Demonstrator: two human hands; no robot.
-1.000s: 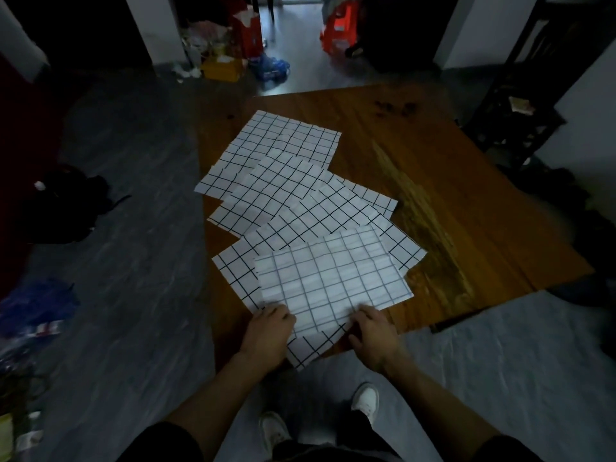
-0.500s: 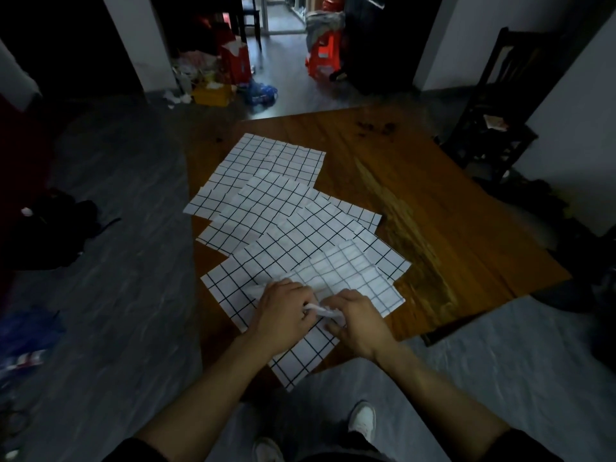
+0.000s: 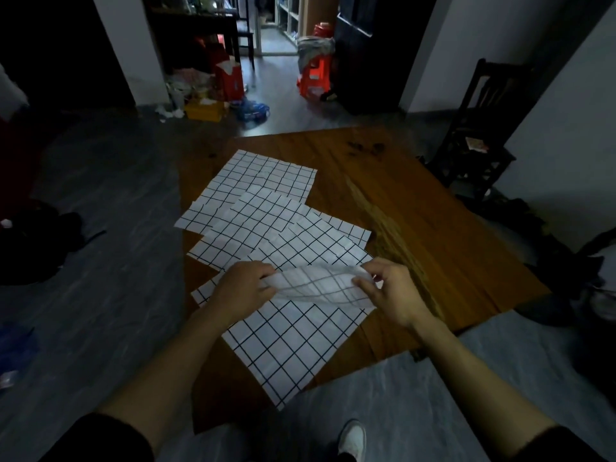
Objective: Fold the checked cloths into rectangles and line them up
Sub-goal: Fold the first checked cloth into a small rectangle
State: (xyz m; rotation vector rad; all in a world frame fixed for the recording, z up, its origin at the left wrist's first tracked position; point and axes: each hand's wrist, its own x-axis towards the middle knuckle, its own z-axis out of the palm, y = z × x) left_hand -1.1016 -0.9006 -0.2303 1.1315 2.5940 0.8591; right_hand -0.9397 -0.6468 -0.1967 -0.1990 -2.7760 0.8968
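Both hands pinch the top cloth (image 3: 320, 285) — left hand (image 3: 245, 288) at 9 o'clock, right hand (image 3: 388, 291) at 3 — lifted over the bench (image 3: 416, 211) pile. Uneven pulling could skew the fold, or drag the cloth beneath.

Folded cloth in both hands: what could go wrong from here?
1. The folded cloth sags between the left hand and right hand; it may unfold.
2. The big cloth beneath overhangs the table edge; a nudge could slide it off.
3. The other cloths overlap, so dragging one may shift another.
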